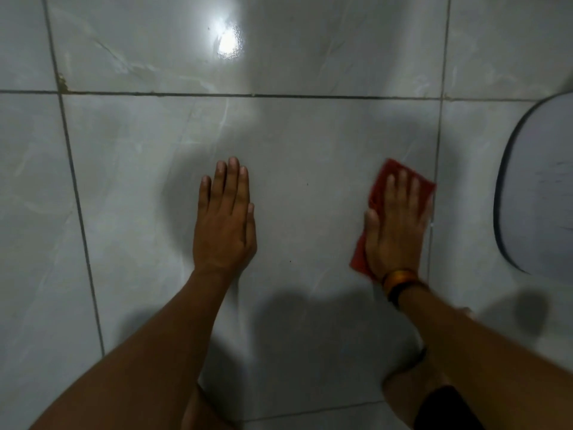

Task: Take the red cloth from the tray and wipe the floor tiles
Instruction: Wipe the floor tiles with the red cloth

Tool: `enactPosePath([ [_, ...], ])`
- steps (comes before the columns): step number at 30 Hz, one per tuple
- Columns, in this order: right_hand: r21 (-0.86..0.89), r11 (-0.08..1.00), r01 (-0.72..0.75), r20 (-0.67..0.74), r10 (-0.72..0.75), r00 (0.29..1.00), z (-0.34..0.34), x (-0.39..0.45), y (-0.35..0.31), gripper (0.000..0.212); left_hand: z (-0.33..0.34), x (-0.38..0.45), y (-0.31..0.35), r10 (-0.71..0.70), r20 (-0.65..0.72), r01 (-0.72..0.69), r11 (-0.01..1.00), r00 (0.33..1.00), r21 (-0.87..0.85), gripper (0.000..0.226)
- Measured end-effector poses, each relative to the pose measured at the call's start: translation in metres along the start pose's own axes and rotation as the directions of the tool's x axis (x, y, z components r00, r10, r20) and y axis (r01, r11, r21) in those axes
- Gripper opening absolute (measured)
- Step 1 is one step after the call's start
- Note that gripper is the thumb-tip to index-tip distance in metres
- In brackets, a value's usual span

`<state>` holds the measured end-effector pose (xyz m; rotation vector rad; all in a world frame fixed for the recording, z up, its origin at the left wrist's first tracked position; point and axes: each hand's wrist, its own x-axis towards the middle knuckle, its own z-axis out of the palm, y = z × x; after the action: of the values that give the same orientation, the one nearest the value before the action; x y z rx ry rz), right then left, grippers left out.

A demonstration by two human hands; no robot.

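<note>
Flat right hand (395, 225) on red cloth (376, 193)

Left hand (224, 225), right hand (395, 225) seemingly flat.

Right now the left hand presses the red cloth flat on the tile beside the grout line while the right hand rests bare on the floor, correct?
Not quite: the hands are swapped. In the head view the right hand presses the red cloth flat on the tile beside the grout line, while the left hand rests bare on the floor.
</note>
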<state>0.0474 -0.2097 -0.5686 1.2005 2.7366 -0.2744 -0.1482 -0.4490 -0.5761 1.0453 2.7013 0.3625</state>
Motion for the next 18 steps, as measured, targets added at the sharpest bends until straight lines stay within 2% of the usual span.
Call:
enactPosePath([
  [2,-0.006,0.995,-0.103,0.042,0.103,0.994,0.009,-0.065,0.000,0.068,0.001,0.000,0.000,-0.004,0.002,0.004,1.000,1.000,0.006,0.067],
  [4,0.006,0.998,-0.070,0.071,0.070,0.995,0.021,-0.110,-0.031,0.070,0.004,0.000,-0.001,0.002,-0.004,-0.002,1.000,1.000,0.013,0.067],
  [7,0.035,0.983,0.179,0.043,-0.181,0.983,0.034,-0.099,-0.091,0.064,0.005,-0.001,-0.002,0.015,-0.014,-0.014,1.000,1.000,0.020,0.066],
  [10,0.077,0.935,0.347,-0.003,-0.348,0.937,0.024,-0.001,-0.124,0.063,0.005,-0.001,-0.002,0.025,-0.021,-0.025,1.000,0.999,0.010,0.065],
  [12,0.090,0.913,0.399,-0.023,-0.399,0.917,0.008,0.071,-0.114,0.062,0.004,0.000,-0.002,0.022,-0.018,-0.021,1.000,1.000,0.005,0.065],
  [14,0.031,0.901,0.433,-0.022,-0.432,0.901,-0.007,0.116,-0.074,0.062,0.003,0.001,-0.002,0.014,-0.012,-0.013,1.000,1.000,0.005,0.065],
  [16,-0.026,0.916,0.400,-0.006,-0.401,0.916,-0.018,0.116,-0.022,0.063,0.002,0.000,-0.001,0.006,-0.008,-0.006,1.000,1.000,0.012,0.066],
  [18,-0.042,0.964,0.264,-0.001,-0.264,0.964,-0.017,0.071,0.014,0.066,0.003,-0.001,-0.001,0.003,-0.005,-0.003,1.000,1.000,0.009,0.066],
])
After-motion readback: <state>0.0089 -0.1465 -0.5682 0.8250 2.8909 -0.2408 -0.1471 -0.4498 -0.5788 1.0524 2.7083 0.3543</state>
